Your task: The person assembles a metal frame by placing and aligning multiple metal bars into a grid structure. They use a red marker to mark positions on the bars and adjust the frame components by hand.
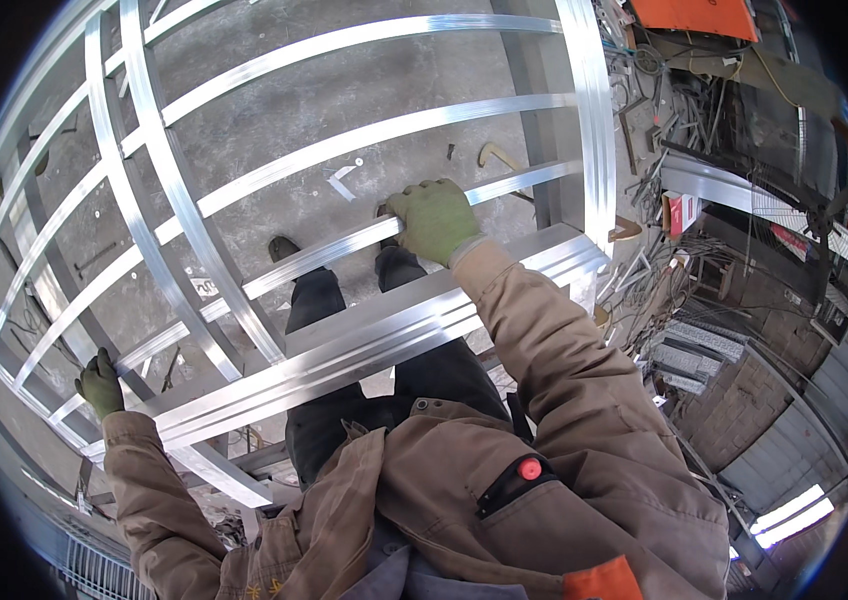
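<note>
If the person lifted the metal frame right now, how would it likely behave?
The metal frame would probably stay fairly stiff, given its crossing bars. It may tip awkwardly, since it stretches far forward of the right hand. Its shiny, smooth-looking metal might slip a little.

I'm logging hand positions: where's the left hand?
In the head view's lower left, the left hand is by the left end of the wide silver beam.

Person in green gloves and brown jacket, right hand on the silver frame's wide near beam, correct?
No: the head view shows the right hand on the slim bar just beyond the wide near beam. Green gloves and brown jacket are right.
</note>
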`<state>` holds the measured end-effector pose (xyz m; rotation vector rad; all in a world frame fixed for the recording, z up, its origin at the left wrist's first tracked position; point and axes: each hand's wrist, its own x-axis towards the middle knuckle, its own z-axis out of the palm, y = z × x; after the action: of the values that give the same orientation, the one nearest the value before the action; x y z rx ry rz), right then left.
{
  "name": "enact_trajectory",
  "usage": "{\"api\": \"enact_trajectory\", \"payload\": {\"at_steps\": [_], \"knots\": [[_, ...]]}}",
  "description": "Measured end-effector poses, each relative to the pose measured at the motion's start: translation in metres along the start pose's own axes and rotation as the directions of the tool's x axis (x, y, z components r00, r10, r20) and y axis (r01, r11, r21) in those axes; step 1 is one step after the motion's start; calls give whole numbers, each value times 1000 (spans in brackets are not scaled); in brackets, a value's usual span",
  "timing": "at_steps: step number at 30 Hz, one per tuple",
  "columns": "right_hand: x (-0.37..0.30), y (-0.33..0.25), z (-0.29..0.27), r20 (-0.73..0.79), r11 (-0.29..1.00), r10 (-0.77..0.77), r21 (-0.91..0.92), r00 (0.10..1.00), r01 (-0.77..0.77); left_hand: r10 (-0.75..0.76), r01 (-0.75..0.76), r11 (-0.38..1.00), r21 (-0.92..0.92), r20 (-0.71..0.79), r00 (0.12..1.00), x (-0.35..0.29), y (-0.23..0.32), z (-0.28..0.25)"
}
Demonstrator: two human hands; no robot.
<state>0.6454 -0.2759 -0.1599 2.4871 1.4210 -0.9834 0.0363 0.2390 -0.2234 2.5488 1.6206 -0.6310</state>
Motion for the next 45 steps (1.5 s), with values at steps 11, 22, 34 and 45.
{"api": "enact_trajectory", "payload": {"at_steps": [11,22,34,45], "knots": [[-4,19,-3,-46,998,14,57,999,-11,-29,29,999,-16,5,1000,3,5,-1],[-63,182,38,348,-636,741,638,574,434,-49,48,999,14,19,999,0,-1,-2],[-39,229,54,214,-647,737,498,641,578,-28,28,999,-26,30,999,11,-17,9],[-70,307,98,127,-585,746,595,654,551,286,-326,866,378,160,945,1,28,12]]}}
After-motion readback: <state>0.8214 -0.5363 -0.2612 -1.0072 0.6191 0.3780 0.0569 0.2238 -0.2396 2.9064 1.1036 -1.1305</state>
